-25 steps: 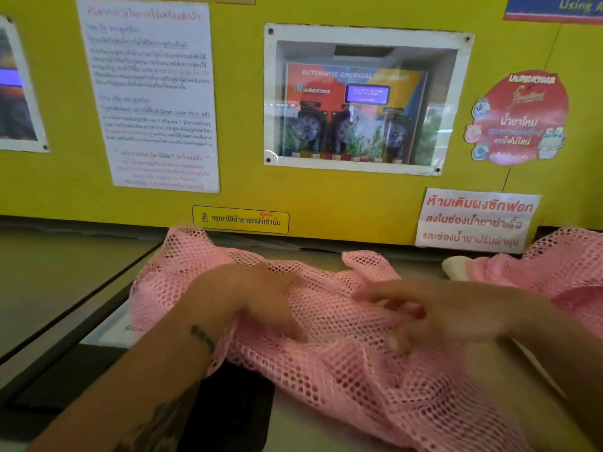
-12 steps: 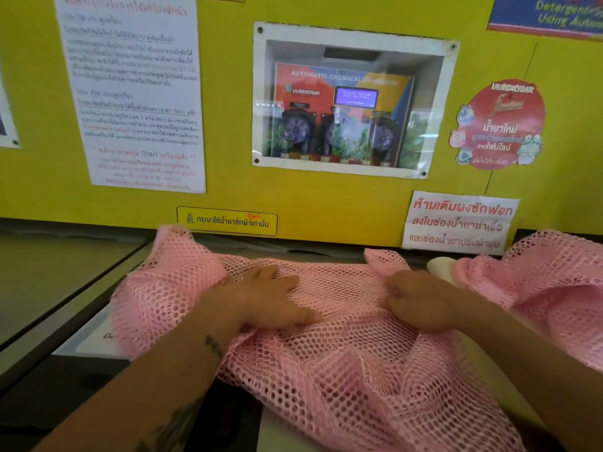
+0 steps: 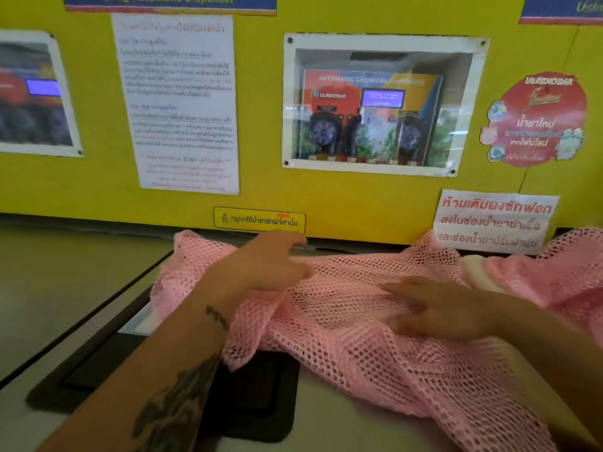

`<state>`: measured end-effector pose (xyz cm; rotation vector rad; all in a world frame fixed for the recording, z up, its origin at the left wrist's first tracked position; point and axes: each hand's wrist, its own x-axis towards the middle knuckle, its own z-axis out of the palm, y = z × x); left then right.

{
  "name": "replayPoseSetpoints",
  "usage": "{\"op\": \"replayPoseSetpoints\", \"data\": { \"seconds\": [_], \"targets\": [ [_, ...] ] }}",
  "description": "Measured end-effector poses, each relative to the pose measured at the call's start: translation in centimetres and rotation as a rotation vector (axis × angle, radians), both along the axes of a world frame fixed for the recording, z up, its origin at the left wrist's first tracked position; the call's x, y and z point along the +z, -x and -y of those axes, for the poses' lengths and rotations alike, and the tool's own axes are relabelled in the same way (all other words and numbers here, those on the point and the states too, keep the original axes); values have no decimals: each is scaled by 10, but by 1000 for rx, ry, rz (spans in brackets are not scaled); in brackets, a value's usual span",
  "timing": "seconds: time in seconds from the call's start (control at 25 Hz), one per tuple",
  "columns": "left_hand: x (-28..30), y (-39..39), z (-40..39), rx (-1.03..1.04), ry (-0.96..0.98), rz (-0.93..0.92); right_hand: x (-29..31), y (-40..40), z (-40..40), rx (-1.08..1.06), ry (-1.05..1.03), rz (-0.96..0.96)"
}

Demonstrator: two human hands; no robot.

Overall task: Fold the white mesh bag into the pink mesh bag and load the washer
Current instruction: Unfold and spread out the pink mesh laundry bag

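Under both hands, pink mesh bag

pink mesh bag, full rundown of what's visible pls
The pink mesh bag is soft open-hole netting, crumpled and spread flat over the washer top below the yellow wall. Its near edge hangs toward the camera and covers part of a dark panel. The left hand rests on its far-left part, the right hand lies flat on the middle. A whitish piece shows at its right fold.
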<state>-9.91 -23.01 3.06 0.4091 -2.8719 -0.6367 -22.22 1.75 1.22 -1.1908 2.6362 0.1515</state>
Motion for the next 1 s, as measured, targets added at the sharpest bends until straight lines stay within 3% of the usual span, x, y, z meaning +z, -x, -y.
{"op": "replayPoseSetpoints", "data": {
  "seconds": [0.08,0.12,0.2,0.28,0.32,0.44,0.56,0.64,0.72,0.76,0.84,0.88,1.0],
  "targets": [
    [14,-17,-6,-45,54,-11,2,-2,-2,1,152,-220],
    [18,-27,-7,-62,112,4,4,-9,0,71,279,-227],
    [16,-52,-6,-70,199,81,6,-34,11,233,470,-48],
    [7,-74,-2,-44,235,211,3,-64,23,330,425,105],
    [-2,-83,0,-40,243,228,-4,-74,29,404,376,61],
    [-18,-102,16,-93,217,-65,-17,-86,48,531,559,-127],
    [-9,-131,45,26,-20,-387,3,-92,53,498,794,-132],
    [2,-158,64,52,-121,-433,26,-98,52,551,602,157],
    [15,-188,81,0,-200,-181,46,-99,53,546,397,515],
    [21,-202,87,-38,-271,-1,52,-93,57,520,438,533],
    [33,-224,93,-51,-442,181,57,-75,73,420,557,336],
    [40,-229,93,-52,-536,146,54,-67,84,366,533,233],
    [53,-209,86,13,-613,-249,32,-53,115,311,320,35]
  ]
}}
